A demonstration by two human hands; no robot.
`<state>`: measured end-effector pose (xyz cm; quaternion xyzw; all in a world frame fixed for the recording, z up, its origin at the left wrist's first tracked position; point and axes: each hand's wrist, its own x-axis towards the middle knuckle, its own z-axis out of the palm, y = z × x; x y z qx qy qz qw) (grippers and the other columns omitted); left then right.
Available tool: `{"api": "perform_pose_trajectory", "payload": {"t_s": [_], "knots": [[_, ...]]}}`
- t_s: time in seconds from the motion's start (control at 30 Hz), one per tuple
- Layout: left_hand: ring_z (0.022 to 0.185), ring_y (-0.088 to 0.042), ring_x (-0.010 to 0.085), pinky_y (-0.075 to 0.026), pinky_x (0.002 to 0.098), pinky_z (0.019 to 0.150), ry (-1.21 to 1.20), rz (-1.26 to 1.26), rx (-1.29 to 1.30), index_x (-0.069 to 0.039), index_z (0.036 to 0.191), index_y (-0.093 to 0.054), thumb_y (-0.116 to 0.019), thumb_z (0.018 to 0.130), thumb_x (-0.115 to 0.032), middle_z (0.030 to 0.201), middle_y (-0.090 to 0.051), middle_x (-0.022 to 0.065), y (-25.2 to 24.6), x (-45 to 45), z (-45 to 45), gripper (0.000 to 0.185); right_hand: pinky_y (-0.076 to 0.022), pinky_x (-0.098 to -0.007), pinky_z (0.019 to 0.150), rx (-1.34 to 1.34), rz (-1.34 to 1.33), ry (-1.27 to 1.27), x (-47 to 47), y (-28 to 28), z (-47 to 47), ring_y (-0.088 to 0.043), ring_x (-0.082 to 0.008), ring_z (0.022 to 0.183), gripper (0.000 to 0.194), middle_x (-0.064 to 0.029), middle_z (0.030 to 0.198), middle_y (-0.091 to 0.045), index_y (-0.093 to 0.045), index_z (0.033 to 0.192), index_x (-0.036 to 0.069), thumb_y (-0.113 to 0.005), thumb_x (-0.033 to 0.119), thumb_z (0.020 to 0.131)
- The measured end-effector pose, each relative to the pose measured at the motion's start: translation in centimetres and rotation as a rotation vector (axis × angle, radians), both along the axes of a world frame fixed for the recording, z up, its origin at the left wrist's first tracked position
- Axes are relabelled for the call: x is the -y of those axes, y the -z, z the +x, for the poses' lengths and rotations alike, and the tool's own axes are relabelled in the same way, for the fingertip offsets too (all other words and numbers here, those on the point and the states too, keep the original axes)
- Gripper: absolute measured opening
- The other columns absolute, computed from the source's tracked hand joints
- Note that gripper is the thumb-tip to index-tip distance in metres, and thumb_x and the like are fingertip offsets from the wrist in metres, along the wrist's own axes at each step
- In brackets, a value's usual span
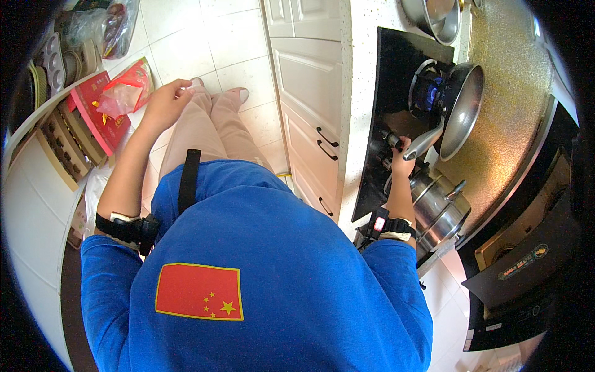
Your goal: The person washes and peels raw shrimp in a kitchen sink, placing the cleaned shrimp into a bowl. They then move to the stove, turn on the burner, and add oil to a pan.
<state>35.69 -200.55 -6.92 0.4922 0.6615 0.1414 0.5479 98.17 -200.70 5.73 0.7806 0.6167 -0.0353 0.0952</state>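
My right hand (pixel 402 160) reaches over the black gas stove (pixel 388 88), its fingers around a stove knob (pixel 393 140). The metal handle (pixel 425 139) of a frying pan passes close by those fingers. That frying pan (pixel 464 111) appears to sit over a burner (pixel 430 88) with a blue flame beneath it, and its inside looks bare. Behind my right wrist stands a lidded steel pot (pixel 439 204). On the other side, my left hand (pixel 169 104) hangs free above my leg with loosely bent fingers, holding nothing.
Steel bowls (pixel 437 18) stand on the speckled counter at the far end. Drawers with black handles (pixel 327 137) line the cabinet front. To my left are a red plastic bag (pixel 128 90), a red box (pixel 100 111) and a muffin tin (pixel 55 63). A range hood (pixel 520 274) hangs at the right.
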Motion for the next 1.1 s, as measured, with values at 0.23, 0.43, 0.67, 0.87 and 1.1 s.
{"api": "perform_pose_trajectory", "payload": {"t_s": [0.23,0.43,0.67,0.87,1.1], "knots": [[0.066,-0.059,0.0140,-0.048,0.0279,0.063,0.010,0.009,-0.030,0.000,0.111,-0.059,-0.057,0.087,-0.023,0.077,-0.065,0.0098,-0.6,-0.2,0.2,0.033,-0.0452,-0.0375,0.076,0.047,-0.007,0.094,-0.2,-0.2,-0.8,-0.053,-0.0254,0.084,0.038,-0.0076,0.092,-0.053,-0.051,0.109,0.011,-0.067,0.003,0.076],[0.066,-0.059,0.0140,-0.048,0.0277,0.063,0.010,0.015,-0.036,0.000,0.111,-0.059,-0.058,0.087,-0.023,0.077,-0.064,0.0100,-0.4,-0.2,0.3,0.033,-0.0453,-0.0362,0.073,-0.111,-0.014,0.234,-0.3,-0.9,-1.9,-0.054,-0.0252,0.079,0.041,-0.0076,0.086,-0.054,-0.053,0.109,0.009,-0.070,0.005,0.072],[0.073,-0.061,0.0226,-0.049,0.0332,0.068,-0.018,-0.033,-0.008,-0.004,0.109,-0.061,-0.059,0.084,-0.028,0.080,-0.063,0.0143,-0.1,-0.2,0.3,0.035,-0.0452,-0.0339,0.076,-0.013,0.012,0.199,-0.3,-0.2,-1.0,-0.056,-0.0229,0.081,0.040,-0.0080,0.089,-0.058,-0.058,0.107,0.008,-0.070,0.005,0.069],[0.074,-0.062,0.0258,-0.049,0.0358,0.069,0.026,0.015,-0.046,-0.005,0.108,-0.061,-0.058,0.084,-0.030,0.082,-0.064,0.0161,-0.1,-0.7,0.1,0.035,-0.0449,-0.0359,0.080,-0.026,0.059,0.108,-0.4,-0.5,-1.9,-0.057,-0.0283,0.091,0.046,-0.0106,0.098,-0.060,-0.056,0.112,0.006,-0.070,0.005,0.068],[0.078,-0.064,0.0270,-0.050,0.0373,0.071,0.069,0.024,-0.063,-0.004,0.108,-0.061,-0.060,0.083,-0.030,0.085,-0.065,0.0184,-2.7,-3.3,-0.2,0.037,-0.0382,-0.0387,0.098,-0.035,0.111,0.210,0.3,-3.1,-7.1,-0.045,-0.0337,0.117,0.063,-0.0170,0.128,-0.045,-0.039,0.129,0.003,-0.067,0.005,0.073]]}}
